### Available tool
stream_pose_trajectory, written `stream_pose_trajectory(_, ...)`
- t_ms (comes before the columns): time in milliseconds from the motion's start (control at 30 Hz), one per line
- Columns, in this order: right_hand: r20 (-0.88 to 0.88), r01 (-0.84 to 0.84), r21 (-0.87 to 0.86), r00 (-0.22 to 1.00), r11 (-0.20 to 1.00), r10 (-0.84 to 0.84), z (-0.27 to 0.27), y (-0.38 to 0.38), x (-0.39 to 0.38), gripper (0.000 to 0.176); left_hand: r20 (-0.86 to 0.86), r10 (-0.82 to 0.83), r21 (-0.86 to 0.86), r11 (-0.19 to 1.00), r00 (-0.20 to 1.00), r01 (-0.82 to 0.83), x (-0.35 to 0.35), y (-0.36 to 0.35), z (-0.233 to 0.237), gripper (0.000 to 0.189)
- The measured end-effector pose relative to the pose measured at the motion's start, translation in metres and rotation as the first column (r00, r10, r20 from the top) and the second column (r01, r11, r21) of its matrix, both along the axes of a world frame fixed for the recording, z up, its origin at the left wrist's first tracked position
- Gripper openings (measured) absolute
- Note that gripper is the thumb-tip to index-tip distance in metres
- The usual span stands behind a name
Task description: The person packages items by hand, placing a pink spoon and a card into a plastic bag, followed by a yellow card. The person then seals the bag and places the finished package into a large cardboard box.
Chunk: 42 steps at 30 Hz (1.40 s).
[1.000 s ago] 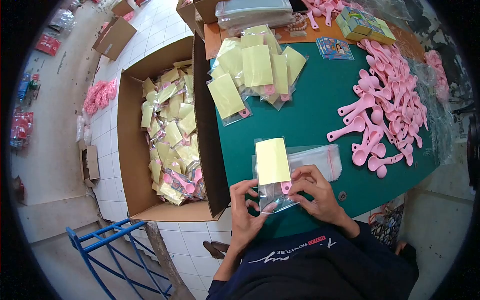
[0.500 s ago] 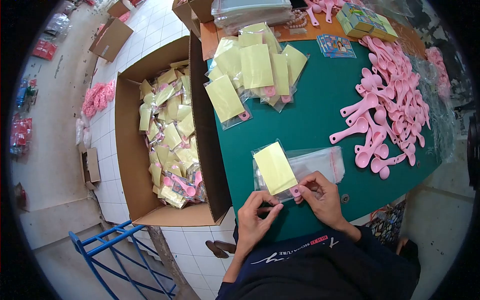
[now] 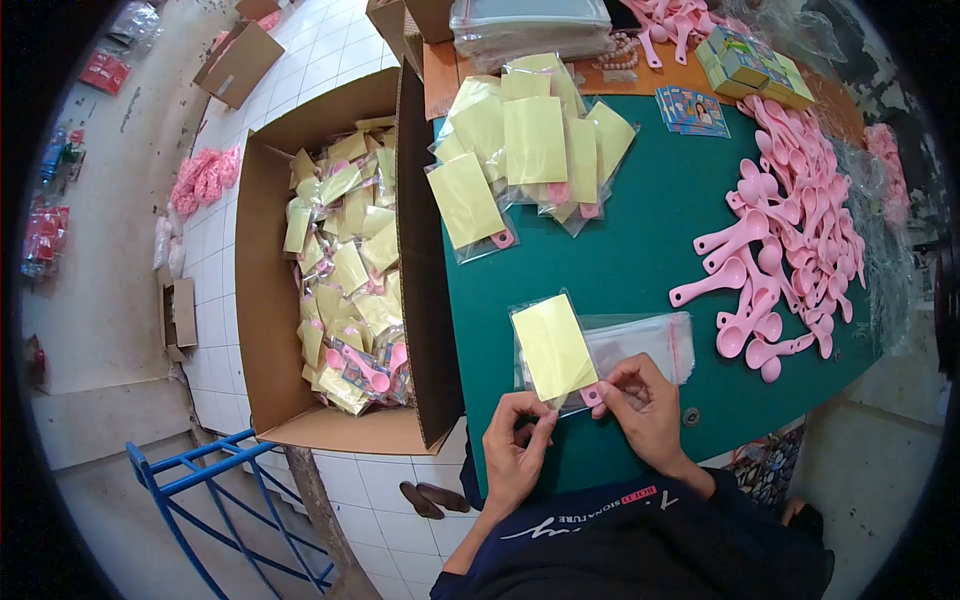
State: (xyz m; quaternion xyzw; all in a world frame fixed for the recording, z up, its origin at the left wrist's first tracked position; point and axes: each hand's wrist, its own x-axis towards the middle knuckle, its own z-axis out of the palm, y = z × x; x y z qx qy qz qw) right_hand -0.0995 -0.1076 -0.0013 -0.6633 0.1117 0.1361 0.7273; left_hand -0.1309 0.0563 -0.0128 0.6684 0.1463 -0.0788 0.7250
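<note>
A clear plastic bag with a yellow card [image 3: 553, 346] and a pink handle end [image 3: 591, 395] inside lies at the table's near edge. My left hand [image 3: 517, 446] pinches the bag's lower left edge between thumb and fingers. My right hand [image 3: 643, 412] pinches the lower right corner, at the pink handle end. Under and to the right of this bag lies a stack of empty clear bags [image 3: 655, 345]. Farther back on the green table [image 3: 590, 265] is a pile of bagged yellow cards [image 3: 535, 140].
Pink scoops [image 3: 790, 230] are heaped at the right. Small printed cards [image 3: 692, 110] and yellow card stacks [image 3: 752, 68] lie at the back. A deep cardboard box [image 3: 270, 400] full of bagged cards stands left of the table. A blue metal frame [image 3: 215, 465] is at the lower left.
My left hand has closed its thumb and fingers on the bag's lower edge. The whole view has shifted slightly, while my right hand stays at the bag's corner.
</note>
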Motion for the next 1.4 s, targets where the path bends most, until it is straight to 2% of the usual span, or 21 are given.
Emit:
stream_pose_trajectory(67,0.03,-0.017,0.0,0.999,1.0,0.017,-0.001,0.0,0.001,0.012,-0.008,-0.005,-0.014,1.0,1.0,0.005,-0.001,0.001,-0.001,0.019)
stream_pose_trajectory(167,0.047,-0.031,-0.025,0.998,0.999,0.032,0.0,0.001,-0.001,0.019,-0.015,0.07,-0.044,0.997,0.997,-0.071,-0.002,-0.002,0.001,0.018)
stream_pose_trajectory(367,0.025,-0.062,-0.086,0.998,0.994,0.064,0.004,0.004,-0.002,0.03,0.007,0.034,-0.06,0.998,0.999,-0.033,-0.002,0.0,0.0,0.016)
stream_pose_trajectory(567,0.019,-0.088,-0.092,0.996,0.992,0.09,0.006,0.005,0.0,0.033,-0.039,0.001,0.046,0.999,0.999,0.0,0.0,0.002,0.008,0.026)
stream_pose_trajectory(767,0.011,-0.11,-0.093,0.994,0.99,0.111,0.008,0.007,-0.001,0.032,0.0,-0.061,0.137,0.989,0.998,0.06,-0.001,0.005,0.006,0.042)
stream_pose_trajectory(833,0.012,-0.117,-0.101,0.993,0.988,0.119,0.009,0.007,-0.001,0.032,0.013,-0.047,0.147,0.988,0.999,0.044,0.0,0.004,0.006,0.041)
stream_pose_trajectory(933,-0.038,-0.116,-0.002,0.993,0.993,0.116,0.012,0.007,0.0,0.032,0.047,-0.109,0.213,0.972,0.993,0.096,-0.002,0.009,0.003,0.046)
stream_pose_trajectory(967,0.016,-0.158,-0.037,0.987,0.987,0.159,0.014,0.005,0.003,0.031,0.058,-0.143,0.243,0.962,0.988,0.125,-0.002,0.01,0.001,0.049)
stream_pose_trajectory(1033,0.111,-0.233,-0.113,0.963,0.966,0.245,0.016,0.0,0.013,0.031,0.095,-0.043,0.039,0.998,0.995,0.039,0.0,0.004,0.006,0.057)
stream_pose_trajectory(1067,0.193,-0.239,-0.221,0.94,0.946,0.282,0.024,-0.003,0.02,0.031,0.104,0.005,-0.063,0.998,0.995,0.001,0.0,0.002,0.008,0.061)
stream_pose_trajectory(1133,0.337,-0.212,-0.429,0.864,0.878,0.373,0.046,-0.009,0.045,0.031,0.139,-0.04,-0.051,0.998,0.99,0.047,0.002,0.004,0.007,0.067)
stream_pose_trajectory(1233,0.647,0.077,-0.335,0.743,0.939,0.171,0.057,-0.007,0.085,0.035,0.164,-0.071,-0.035,0.996,0.984,0.078,0.006,0.007,0.01,0.066)
stream_pose_trajectory(1333,0.62,0.129,-0.423,0.763,0.897,0.183,0.064,-0.004,0.103,0.041,0.181,-0.096,0.063,0.994,0.979,0.086,0.012,0.013,0.009,0.062)
stream_pose_trajectory(1400,0.482,-0.008,-0.528,0.82,0.849,0.308,0.057,-0.014,0.105,0.046,0.139,-0.157,0.159,0.978,0.978,0.134,0.016,0.021,0.016,0.058)
